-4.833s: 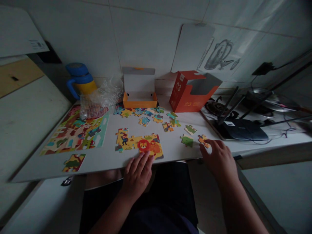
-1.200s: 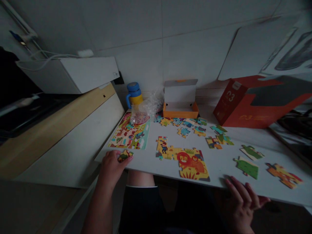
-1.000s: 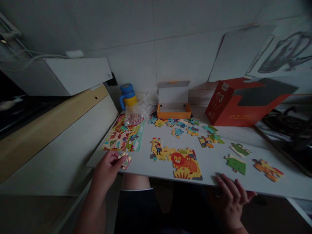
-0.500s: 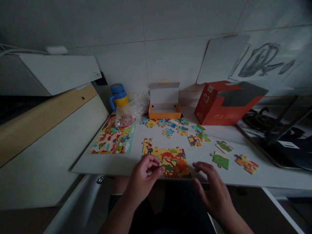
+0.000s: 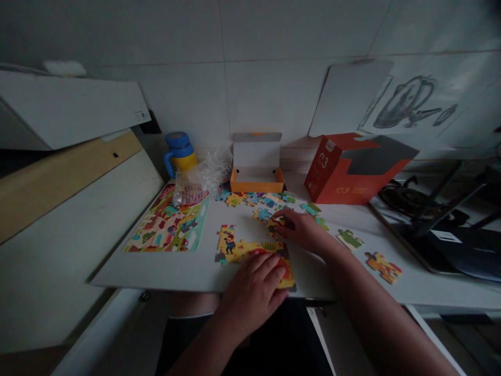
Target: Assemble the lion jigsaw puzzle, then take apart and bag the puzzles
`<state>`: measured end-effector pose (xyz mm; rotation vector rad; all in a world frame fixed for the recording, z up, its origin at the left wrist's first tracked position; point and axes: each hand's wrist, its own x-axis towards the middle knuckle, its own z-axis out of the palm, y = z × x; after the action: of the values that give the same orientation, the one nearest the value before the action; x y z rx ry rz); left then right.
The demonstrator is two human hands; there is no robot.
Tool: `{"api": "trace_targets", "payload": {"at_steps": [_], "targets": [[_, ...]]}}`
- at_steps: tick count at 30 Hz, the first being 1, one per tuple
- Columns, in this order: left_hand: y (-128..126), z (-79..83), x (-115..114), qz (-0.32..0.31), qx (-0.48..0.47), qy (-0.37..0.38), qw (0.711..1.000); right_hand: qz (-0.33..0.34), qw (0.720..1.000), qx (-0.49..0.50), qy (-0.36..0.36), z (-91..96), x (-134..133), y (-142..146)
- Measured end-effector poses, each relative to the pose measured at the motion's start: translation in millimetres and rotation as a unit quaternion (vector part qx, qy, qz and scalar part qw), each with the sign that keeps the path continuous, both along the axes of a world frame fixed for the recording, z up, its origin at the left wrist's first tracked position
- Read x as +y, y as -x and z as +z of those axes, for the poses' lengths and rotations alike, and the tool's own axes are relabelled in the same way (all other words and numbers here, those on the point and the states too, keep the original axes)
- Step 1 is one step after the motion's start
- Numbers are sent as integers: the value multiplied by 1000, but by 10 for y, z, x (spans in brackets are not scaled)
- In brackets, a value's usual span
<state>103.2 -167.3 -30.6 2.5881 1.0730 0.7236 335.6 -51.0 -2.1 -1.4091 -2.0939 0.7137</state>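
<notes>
Fingers of the right hand pinched a loose piece on the counter, just beyond the joined section that the left hand pressed with fingers spread flat. It looked like light, stiff card, best nipped by its edges.

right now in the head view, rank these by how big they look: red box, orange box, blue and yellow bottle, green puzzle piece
1. red box
2. orange box, lid open
3. blue and yellow bottle
4. green puzzle piece, nearer the camera yet plainly smallest
</notes>
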Motion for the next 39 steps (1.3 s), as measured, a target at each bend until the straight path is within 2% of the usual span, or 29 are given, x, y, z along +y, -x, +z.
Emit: {"api": "trace_targets", "payload": {"at_steps": [4, 11, 16, 23, 30, 33, 39], "targets": [[-15, 5, -13, 0, 31, 7, 999, 26, 999, -11, 15, -42, -85, -14], [10, 7, 2, 0, 30, 17, 999, -6, 999, -39, 5, -103, -38, -13], [10, 24, -2, -5, 35, 25, 999, 7, 999, -35, -7, -160, -17, -19], [7, 30, 1, -3, 29, 25, 999, 35, 996, -71, -52, -159, 13, -49], [10, 6, -14, 1, 38, 24, 999, 45, 995, -74, -55, -143, -13, -11], [15, -6, -17, 1, 35, 20, 999, 8, 994, -56, -98, -110, -26, 0], [13, 24, -13, 1, 31, 20, 999, -131, 978, -59, -153, -28, -45, -42]]}}
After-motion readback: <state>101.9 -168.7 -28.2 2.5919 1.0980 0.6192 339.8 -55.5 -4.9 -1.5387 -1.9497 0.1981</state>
